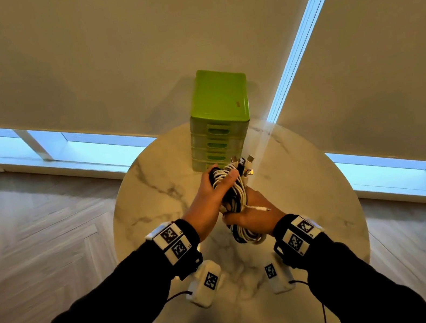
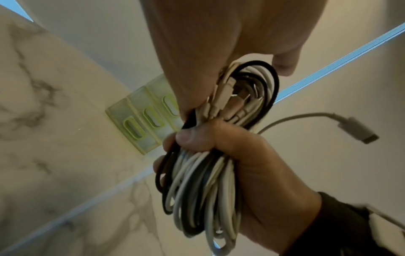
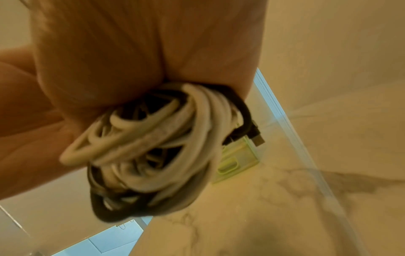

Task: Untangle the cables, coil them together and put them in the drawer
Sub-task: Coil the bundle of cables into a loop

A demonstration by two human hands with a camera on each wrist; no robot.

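A coiled bundle of white and black cables (image 1: pixel 234 197) hangs above the round marble table (image 1: pixel 154 188), and both hands hold it. My left hand (image 1: pixel 211 190) grips the upper part, where several plugs (image 1: pixel 245 165) stick out. Around the middle my right hand (image 1: pixel 247 218) is curled, with a loop hanging below it. In the left wrist view the left hand (image 2: pixel 208 52) and right hand (image 2: pixel 252 164) clasp the bundle (image 2: pixel 197 190), and one plug (image 2: pixel 357 128) juts free. The right wrist view shows the right hand (image 3: pixel 131 52) over the coil (image 3: pixel 153 147). The green drawer unit (image 1: pixel 220 120) stands just behind, its drawers closed.
The drawer unit stands at the table's far edge against beige roller blinds (image 1: pixel 101 52). White tagged camera units (image 1: pixel 206 283) hang under both wrists over the table's near part. Wooden floor (image 1: pixel 34 235) surrounds the table.
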